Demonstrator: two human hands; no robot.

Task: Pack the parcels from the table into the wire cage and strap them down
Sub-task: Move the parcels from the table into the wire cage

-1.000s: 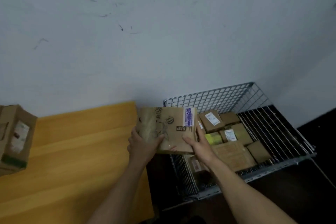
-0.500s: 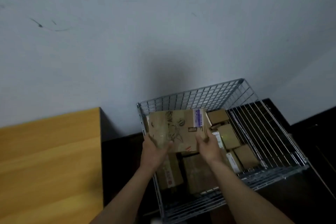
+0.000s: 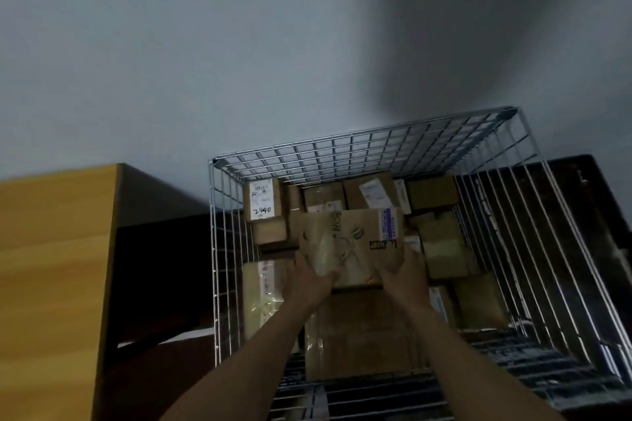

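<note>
A brown cardboard parcel (image 3: 355, 236) with a black drawing and a purple-and-white label is held inside the wire cage (image 3: 362, 150), above the other boxes. My left hand (image 3: 313, 278) grips its near left edge, thumb over the top. My right hand (image 3: 403, 275) grips its near right edge. The cage holds several brown parcels, among them a box (image 3: 261, 203) marked 2490 at the far left and a taped box (image 3: 444, 246) to the right. A large flat box (image 3: 362, 335) lies beneath my forearms.
The yellow wooden table (image 3: 51, 267) stands left of the cage, with a dark gap (image 3: 160, 267) between them. A plain grey wall (image 3: 239, 44) rises behind. The dark floor (image 3: 598, 202) shows through the cage's right wall.
I have carried the parcel from the table's edge over to the cage and lowered it inside. The view has swung right and down, and the cage now fills the frame.
</note>
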